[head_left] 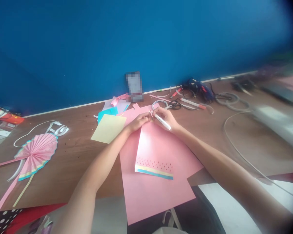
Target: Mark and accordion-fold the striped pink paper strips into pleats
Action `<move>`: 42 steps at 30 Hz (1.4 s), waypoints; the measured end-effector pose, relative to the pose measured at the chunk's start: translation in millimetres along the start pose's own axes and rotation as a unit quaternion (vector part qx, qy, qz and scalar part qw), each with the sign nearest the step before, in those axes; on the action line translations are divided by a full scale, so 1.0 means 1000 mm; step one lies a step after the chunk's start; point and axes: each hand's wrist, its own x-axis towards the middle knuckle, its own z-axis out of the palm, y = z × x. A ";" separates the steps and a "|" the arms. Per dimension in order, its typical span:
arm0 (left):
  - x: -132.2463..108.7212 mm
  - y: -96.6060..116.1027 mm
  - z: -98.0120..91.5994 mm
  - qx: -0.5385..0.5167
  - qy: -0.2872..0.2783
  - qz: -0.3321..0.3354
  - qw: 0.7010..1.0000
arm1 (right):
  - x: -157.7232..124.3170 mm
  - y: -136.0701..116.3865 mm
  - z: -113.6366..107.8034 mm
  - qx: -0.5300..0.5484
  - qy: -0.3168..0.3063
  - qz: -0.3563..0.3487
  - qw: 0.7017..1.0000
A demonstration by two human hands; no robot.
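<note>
My right hand (pixel 166 119) grips a white marker (pixel 161 121), its tip pointing left at the top edge of a pink sheet (pixel 153 148). My left hand (pixel 139 122) has its fingers closed in a pinch at the same top edge, touching the marker's tip end. The pink sheet carries rows of dark dots and yellow and blue strips (pixel 153 172) along its near edge. It lies on a larger pink sheet (pixel 146 195) that hangs over the wooden table (pixel 70 152).
A yellow paper (pixel 108 128) and teal paper (pixel 106 112) lie left of the hands. A pleated pink paper fan (pixel 36 152) with ribbons lies far left. Scissors (pixel 172 104), pens, a glue gun (pixel 197 87) and cables sit by the blue wall. A white cord (pixel 236 148) runs along the right.
</note>
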 end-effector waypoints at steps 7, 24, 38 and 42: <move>-0.001 0.003 -0.001 -0.015 0.010 -0.005 1.000 | 0.000 -0.001 0.001 0.035 -0.005 0.005 0.999; -0.003 0.008 0.003 -0.039 0.030 0.001 0.999 | -0.001 -0.001 -0.005 0.026 -0.012 0.011 1.000; -0.001 0.001 0.008 0.064 0.024 0.038 0.997 | -0.008 -0.001 -0.013 -0.151 -0.017 -0.045 0.987; 0.000 0.002 0.010 0.063 0.024 0.052 0.996 | -0.009 0.001 -0.011 -0.172 -0.017 -0.058 0.983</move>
